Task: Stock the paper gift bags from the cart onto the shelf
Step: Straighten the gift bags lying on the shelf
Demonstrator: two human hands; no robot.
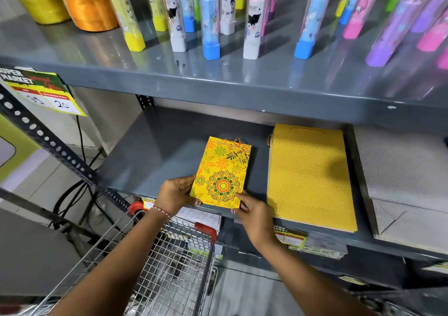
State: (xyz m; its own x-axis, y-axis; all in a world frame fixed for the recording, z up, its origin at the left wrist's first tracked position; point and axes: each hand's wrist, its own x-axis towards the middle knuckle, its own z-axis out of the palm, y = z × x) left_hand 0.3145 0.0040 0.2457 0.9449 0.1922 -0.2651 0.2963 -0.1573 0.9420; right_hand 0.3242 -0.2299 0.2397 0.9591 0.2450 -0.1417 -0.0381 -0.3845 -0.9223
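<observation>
You are gripping the floral gift bag (221,173) with your left hand (173,194) and right hand (254,215) at center frame; overhanging the shelf (150,160) edge, it is risking a slide into the cart (155,262).

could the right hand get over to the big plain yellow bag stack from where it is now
Probably yes. The right hand sits at the floral bag's lower right corner, right beside the yellow bag stack on the same shelf, with nothing between them, though its fingers are busy holding the floral bag.
</observation>
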